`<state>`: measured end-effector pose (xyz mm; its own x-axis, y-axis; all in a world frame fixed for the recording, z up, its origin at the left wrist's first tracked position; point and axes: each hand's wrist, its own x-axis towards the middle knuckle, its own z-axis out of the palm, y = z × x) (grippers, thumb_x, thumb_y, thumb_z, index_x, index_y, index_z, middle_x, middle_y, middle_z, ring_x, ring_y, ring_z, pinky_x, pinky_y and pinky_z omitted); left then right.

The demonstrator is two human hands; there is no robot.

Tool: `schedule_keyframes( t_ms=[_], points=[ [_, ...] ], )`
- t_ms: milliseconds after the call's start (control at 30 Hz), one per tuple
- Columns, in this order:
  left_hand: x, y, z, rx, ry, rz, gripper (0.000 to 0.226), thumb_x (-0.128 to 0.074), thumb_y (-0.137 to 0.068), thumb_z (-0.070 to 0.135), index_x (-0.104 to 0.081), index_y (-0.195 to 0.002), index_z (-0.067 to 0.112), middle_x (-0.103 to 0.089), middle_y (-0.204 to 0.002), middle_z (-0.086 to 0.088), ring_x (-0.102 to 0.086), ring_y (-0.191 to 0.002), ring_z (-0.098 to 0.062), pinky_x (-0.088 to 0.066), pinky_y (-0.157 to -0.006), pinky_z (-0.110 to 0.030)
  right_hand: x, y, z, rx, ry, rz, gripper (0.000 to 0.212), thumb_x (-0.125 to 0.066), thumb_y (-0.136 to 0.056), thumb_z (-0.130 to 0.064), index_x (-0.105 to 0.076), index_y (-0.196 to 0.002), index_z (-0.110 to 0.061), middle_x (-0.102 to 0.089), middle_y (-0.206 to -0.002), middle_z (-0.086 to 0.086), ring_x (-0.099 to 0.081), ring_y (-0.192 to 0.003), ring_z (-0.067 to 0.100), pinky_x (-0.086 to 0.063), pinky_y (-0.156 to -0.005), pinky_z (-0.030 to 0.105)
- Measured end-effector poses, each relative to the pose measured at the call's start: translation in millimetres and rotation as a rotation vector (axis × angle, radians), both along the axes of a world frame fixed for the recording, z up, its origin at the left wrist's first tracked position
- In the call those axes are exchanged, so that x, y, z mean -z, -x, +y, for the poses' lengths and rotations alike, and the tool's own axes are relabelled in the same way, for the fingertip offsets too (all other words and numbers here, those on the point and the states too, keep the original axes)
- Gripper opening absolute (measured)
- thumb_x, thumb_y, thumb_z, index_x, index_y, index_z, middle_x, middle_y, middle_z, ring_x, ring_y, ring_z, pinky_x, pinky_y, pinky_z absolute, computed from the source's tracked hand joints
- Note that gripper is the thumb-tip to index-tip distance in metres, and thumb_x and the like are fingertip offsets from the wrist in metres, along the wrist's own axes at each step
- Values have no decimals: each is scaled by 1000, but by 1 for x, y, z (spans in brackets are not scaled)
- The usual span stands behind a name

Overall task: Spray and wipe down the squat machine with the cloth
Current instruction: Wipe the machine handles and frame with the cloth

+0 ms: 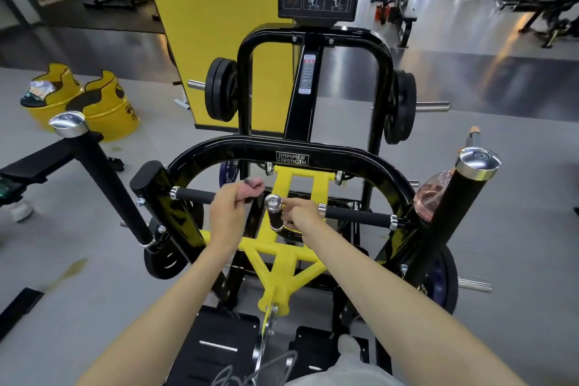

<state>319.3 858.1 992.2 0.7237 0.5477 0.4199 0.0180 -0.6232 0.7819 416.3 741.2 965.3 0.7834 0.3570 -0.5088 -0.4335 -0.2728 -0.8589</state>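
Clutching the cloth (pixel 251 188) in curled fingers, the left hand (pixel 227 215) hovers at the squat machine (pixel 232 147); the right hand (pixel 302 215) grips its short handle (pixel 273 211).

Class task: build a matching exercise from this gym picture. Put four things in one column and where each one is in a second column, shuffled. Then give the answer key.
Things
1. cloth
2. chrome-capped handle
3. pink bottle
4. yellow barrels

Places
A. on the floor, left of the squat machine
B. held by the right hand
C. at the machine's right side, beside a black post
D. held in the left hand

Pairs: 1-D, 2-B, 3-C, 4-A
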Motion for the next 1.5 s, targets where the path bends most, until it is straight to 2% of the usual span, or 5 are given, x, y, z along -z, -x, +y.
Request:
schedule_keyframes(
  t_ms=[333, 833, 1033, 1200, 1500],
  points=[
    [31, 5, -4, 236, -660, 304, 64, -73, -59, -19, -63, -118, 4, -60, -115, -8, -42, -88, -19, -54, -53, -32, -1, 5, 0, 13, -4, -17, 45, -33, -94, 7, -71, -111, -13, -68, -107, 14, -61, -81, 17, -48, -58, 21],
    [0, -30, 1, 169, -444, 514, 20, -54, -94, 23, -67, -106, 13, -54, -103, -2, -55, -94, -25, -48, -69, -39, -7, 5, -7, -23, -65, 11, 44, -37, -95, 9, -60, -121, -18, -61, -95, 3, -57, -72, 12, -49, -67, 25],
    [17, -42, -13, 331, -832, 473, 14, -63, -84, 23, -72, -93, 19, -61, -103, -1, -50, -101, -31, -43, -73, -41, -6, 1, -11, 49, -76, 86, 30, -46, -97, -6, -53, -124, -18, -62, -107, 8, -61, -86, 20, -51, -74, 31],
    [3, -72, -20, 188, -238, 751, 27, -47, -91, 26, -70, -82, 16, -65, -92, -4, -59, -94, -25, -44, -85, -41, -6, 0, -16, -6, -31, 36, 28, -43, -95, -3, -58, -114, -17, -65, -101, 9, -62, -85, 20, -49, -68, 27],
    [4, -27, -16, 102, 1062, 223, 27, -44, -100, 16, -70, -94, 14, -71, -81, -10, -67, -69, -20, -57, -54, -28, -21, -10, -18, -95, -6, -85, 17, -63, -92, -28, -65, -96, -12, -59, -74, 5, -52, -59, 12, -45, -55, 22]
  ],
)
